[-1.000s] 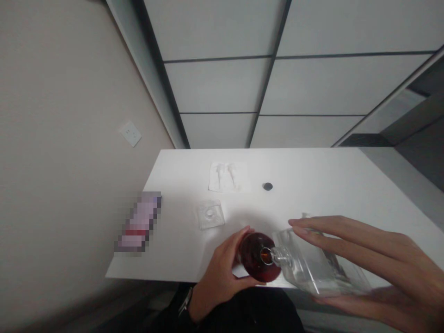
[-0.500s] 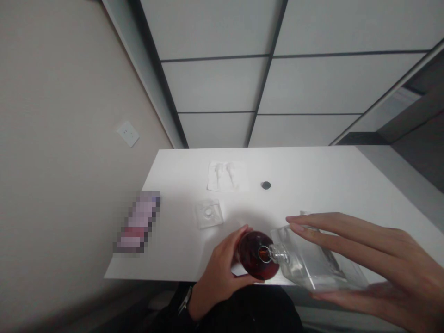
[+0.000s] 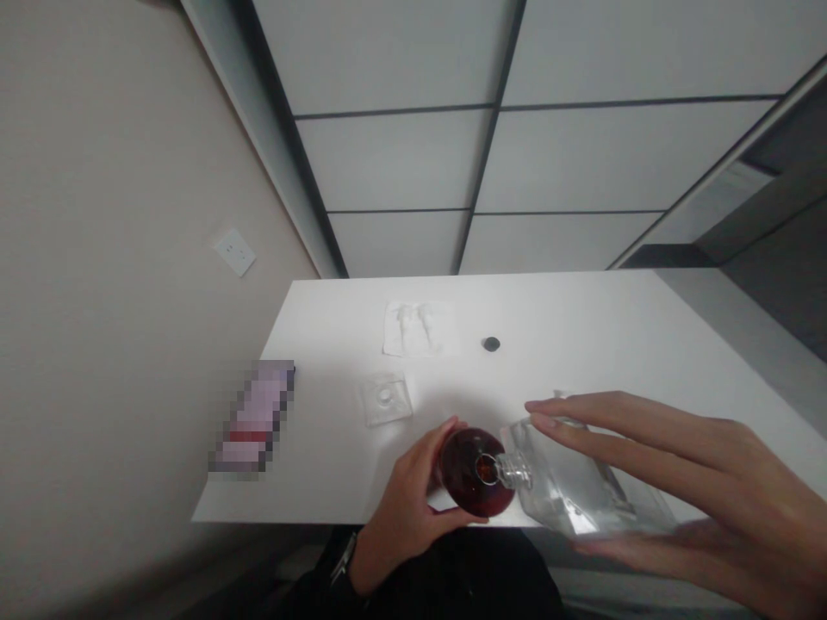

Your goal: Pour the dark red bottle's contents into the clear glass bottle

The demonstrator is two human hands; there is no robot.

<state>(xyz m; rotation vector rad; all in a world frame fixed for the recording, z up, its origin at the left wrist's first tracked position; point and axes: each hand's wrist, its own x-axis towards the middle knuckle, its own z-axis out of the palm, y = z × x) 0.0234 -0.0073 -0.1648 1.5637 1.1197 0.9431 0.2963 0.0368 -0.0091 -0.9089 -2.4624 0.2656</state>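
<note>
My left hand (image 3: 410, 499) is wrapped round a dark amber bottle (image 3: 465, 495), whose round open mouth faces up toward me. From the right, my right hand (image 3: 704, 474) grips a clear square-sided bottle (image 3: 581, 491), fingers on top and thumb beneath. That clear bottle is tipped over, its ridged neck at the amber bottle's mouth. Colourless liquid seems to lie inside it. Whether any runs across is too fine to make out.
A clear square piece with a round centre (image 3: 386, 396) lies on the white table (image 3: 323, 456). Behind it are two white pump tops on a clear wrapper (image 3: 413, 327) and a dark round cap (image 3: 491, 344). A blurred-out phone-like object (image 3: 255, 413) lies at left.
The whole view has shifted slightly. Both hands keep their holds, and the clear bottle stays tilted at the amber bottle's mouth.
</note>
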